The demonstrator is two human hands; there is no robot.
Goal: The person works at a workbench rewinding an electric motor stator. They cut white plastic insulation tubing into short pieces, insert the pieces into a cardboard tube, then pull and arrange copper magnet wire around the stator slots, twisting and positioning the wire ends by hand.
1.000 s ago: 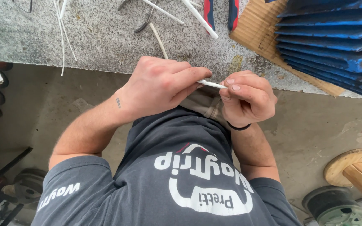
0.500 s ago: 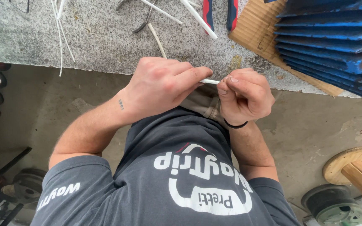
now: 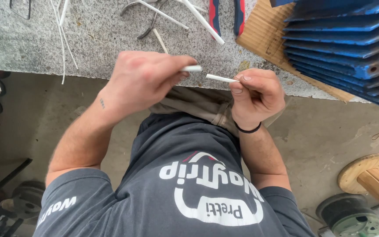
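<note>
White sleeving, two short pieces: my left hand pinches one tube, my right hand pinches the other. Their long axes run left-right, ends facing across a small gap, above the granite desk edge.

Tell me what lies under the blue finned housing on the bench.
A cardboard sheet lies under the blue housing, on the granite bench. The housing covers the sheet's far part.

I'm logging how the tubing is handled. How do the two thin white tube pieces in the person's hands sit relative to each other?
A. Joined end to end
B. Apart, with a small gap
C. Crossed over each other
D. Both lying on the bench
B: the left hand pinches one thin white tube piece, the right hand the other, with grey stone bench showing between their ends.
</note>
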